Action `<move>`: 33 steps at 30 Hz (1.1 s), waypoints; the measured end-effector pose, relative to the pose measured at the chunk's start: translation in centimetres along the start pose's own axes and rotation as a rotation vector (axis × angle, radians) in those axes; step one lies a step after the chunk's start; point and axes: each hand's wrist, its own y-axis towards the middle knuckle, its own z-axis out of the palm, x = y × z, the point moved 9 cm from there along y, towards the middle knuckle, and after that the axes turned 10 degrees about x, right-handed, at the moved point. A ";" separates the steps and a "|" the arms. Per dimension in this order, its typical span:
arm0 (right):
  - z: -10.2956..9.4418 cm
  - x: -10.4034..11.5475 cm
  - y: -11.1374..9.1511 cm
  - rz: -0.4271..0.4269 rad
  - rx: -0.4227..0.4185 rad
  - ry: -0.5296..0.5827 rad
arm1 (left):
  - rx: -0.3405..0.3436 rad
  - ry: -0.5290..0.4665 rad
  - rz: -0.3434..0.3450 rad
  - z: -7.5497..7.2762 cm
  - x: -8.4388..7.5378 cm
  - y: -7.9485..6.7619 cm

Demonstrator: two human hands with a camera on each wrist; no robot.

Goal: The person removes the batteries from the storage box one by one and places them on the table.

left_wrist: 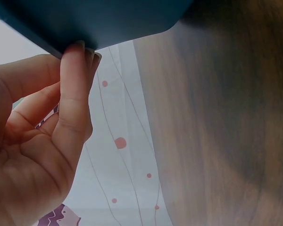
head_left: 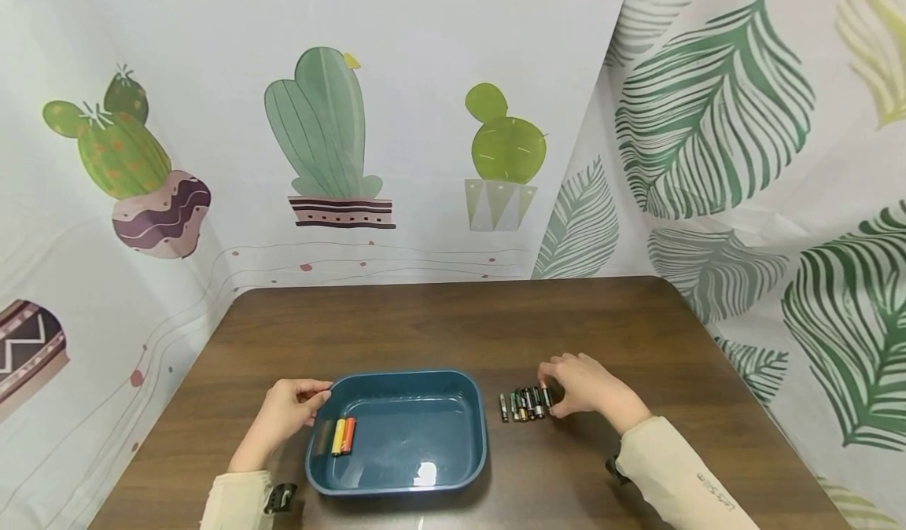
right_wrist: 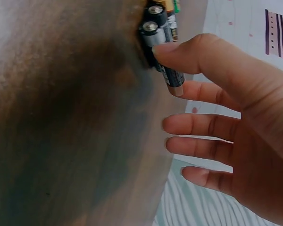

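Your left hand (head_left: 289, 406) pinches the rim of the blue tray (head_left: 410, 436) at its far left corner, thumb and fingers together on that edge. The light grip probably serves to stop the tray sliding on the counter (head_left: 425, 318), and it keeps your arm out of the inside. The yellow battery (head_left: 338, 437) and the orange battery (head_left: 348, 436) lie side by side in the tray, near its left wall; that likely leaves the rest of the floor free for more.

Right of the tray, the dark batteries (head_left: 527, 406) lie in a loose row, the leftmost a little apart from the others, all roughly pointing near to far. Your right hand (head_left: 583, 384) is clamped on the end battery (head_left: 547, 399) at the row's right side, thumb at its near end and index finger at its far end. Taking it by the ends makes sense, as its neighbours crowd its side. Your other fingers spread clear of it. You cannot tell here whether it is off the counter.
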 end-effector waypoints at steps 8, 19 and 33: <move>0.9 -0.1 0.2 0.008 0.043 0.014 | -0.003 0.009 0.007 0.1 -0.1 0.1; 1.3 0.0 0.3 0.009 0.049 0.008 | -0.003 0.015 0.027 -0.1 -0.4 0.0; 1.4 -0.3 0.1 0.043 0.070 0.027 | -0.005 0.008 0.013 0.0 -0.3 0.0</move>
